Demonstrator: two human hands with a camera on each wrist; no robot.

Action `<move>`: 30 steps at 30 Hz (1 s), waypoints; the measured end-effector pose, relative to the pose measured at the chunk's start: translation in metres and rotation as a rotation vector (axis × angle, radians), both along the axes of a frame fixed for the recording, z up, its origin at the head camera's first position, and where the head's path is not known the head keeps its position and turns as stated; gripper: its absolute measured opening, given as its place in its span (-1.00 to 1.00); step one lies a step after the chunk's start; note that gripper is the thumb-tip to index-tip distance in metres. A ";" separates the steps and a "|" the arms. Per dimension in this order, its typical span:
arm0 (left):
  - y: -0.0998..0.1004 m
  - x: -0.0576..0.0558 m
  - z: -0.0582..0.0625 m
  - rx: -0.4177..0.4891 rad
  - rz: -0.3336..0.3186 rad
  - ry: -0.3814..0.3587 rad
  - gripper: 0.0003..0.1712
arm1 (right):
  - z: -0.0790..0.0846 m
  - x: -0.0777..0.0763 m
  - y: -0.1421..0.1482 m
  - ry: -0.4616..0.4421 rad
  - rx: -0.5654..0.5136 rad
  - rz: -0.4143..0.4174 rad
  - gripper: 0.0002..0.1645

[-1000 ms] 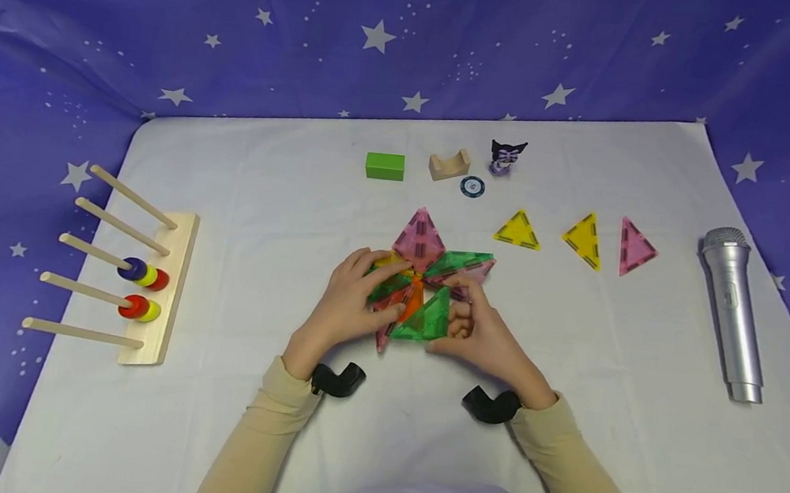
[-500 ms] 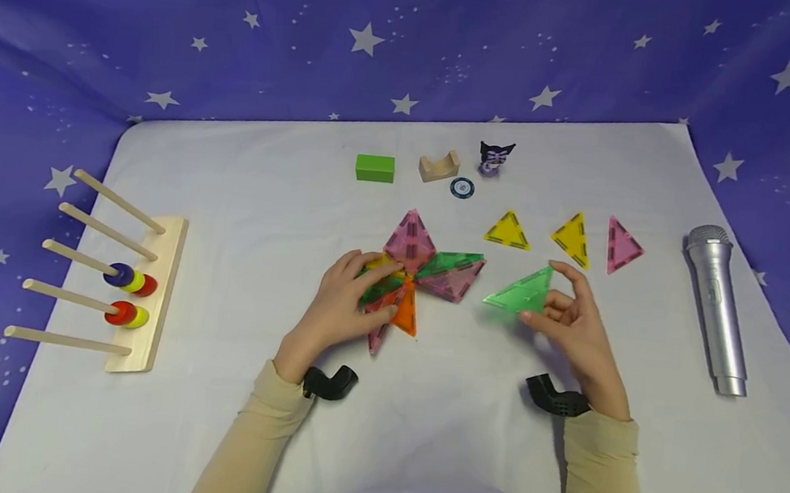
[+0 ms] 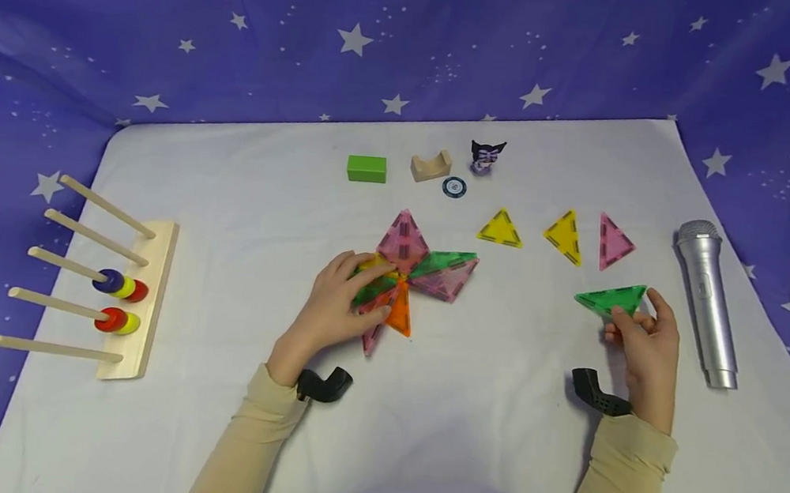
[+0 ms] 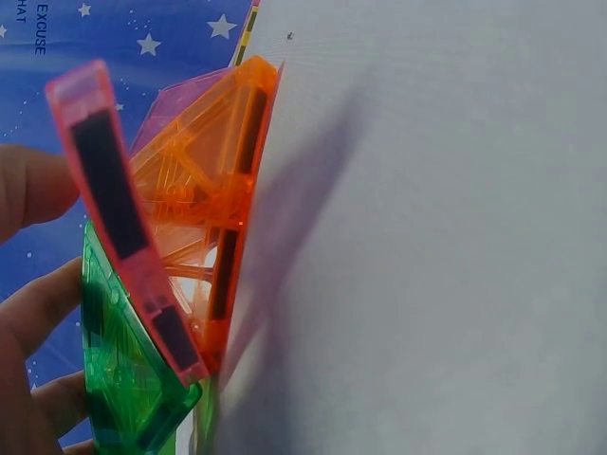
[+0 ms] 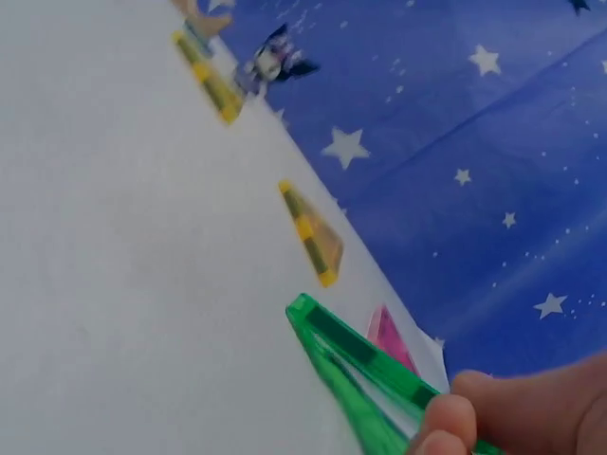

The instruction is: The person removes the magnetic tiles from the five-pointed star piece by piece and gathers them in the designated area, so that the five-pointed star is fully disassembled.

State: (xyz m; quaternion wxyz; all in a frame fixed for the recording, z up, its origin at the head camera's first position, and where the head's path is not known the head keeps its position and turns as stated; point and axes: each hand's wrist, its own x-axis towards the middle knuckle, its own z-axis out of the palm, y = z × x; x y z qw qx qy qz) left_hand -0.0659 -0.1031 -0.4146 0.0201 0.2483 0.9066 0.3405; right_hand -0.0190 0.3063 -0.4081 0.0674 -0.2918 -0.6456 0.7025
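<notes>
My left hand [image 3: 335, 304] grips the left side of a cluster of translucent magnetic tiles [image 3: 445, 277] joined in a flower-like shape. Seen from the left wrist, the thumb touches a pink tile [image 4: 119, 213] standing on edge, and fingers lie against a green tile [image 4: 123, 360]. An orange tile [image 4: 213, 180] stands just behind. Over the right part of the table, my right hand [image 3: 652, 358] pinches a green triangular magnetic tile [image 3: 607, 299] between thumb and fingers, apart from the cluster. Palm and fingers partly hide the cluster's left side.
Two yellow triangles [image 3: 501, 229] and a pink triangle [image 3: 614, 242] lie behind the right hand. A silver microphone [image 3: 709, 308] is at far right, a wooden peg stand [image 3: 147, 302] at left. A green block [image 3: 367, 169], wooden cradle [image 3: 431, 167], round token [image 3: 454, 187] and figurine [image 3: 485, 158] sit at the back.
My right hand has drawn the green triangular magnetic tile away from the cluster and carried it far to the right. My left hand has kept its grip on the cluster.
</notes>
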 end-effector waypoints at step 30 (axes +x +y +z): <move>-0.002 0.000 0.003 -0.009 -0.004 -0.004 -0.36 | 0.042 0.009 -0.187 0.327 0.427 0.815 -0.53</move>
